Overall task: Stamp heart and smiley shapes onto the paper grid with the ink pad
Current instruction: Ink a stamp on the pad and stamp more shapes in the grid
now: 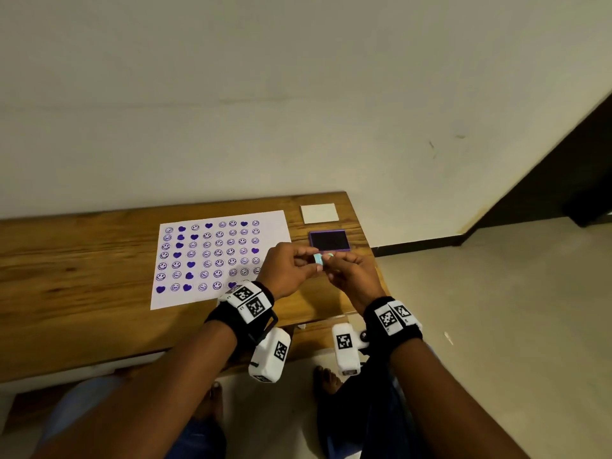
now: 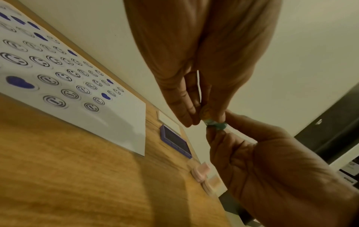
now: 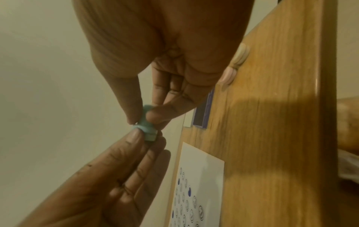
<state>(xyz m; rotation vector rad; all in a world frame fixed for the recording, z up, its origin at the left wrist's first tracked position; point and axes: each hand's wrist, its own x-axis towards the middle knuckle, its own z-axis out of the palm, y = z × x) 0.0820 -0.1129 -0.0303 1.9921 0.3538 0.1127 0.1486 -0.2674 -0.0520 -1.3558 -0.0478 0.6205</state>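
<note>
Two hands meet just right of the middle of the head view, above the counter (image 1: pixel 82 260), a long wooden top that runs from the left edge to right of center. Lying flat on it, left of the hands, is the paper (image 1: pixel 218 260), a white sheet nearly covered with rows of purple smiley and heart prints. Beyond the hands, toward the wall, sits the ink pad (image 1: pixel 330 240), open, with a dark face in a purple frame; a white card (image 1: pixel 319 213) lies just past it. Two pale pink stamps (image 2: pixel 201 171) rest near the counter edge in the lower middle of the left wrist view.

The left hand (image 1: pixel 287 267) and the right hand (image 1: pixel 351 276) both pinch one small teal stamp (image 1: pixel 318 258), held in the air between them, off the paper and in front of the ink pad. Each grip is closed on it with thumb and fingertips: the left fingers (image 3: pixel 136 138) hold one end, the right fingers (image 3: pixel 134 110) the other. The remaining fingers curl loosely. I cannot tell which shape the stamp carries.
</note>
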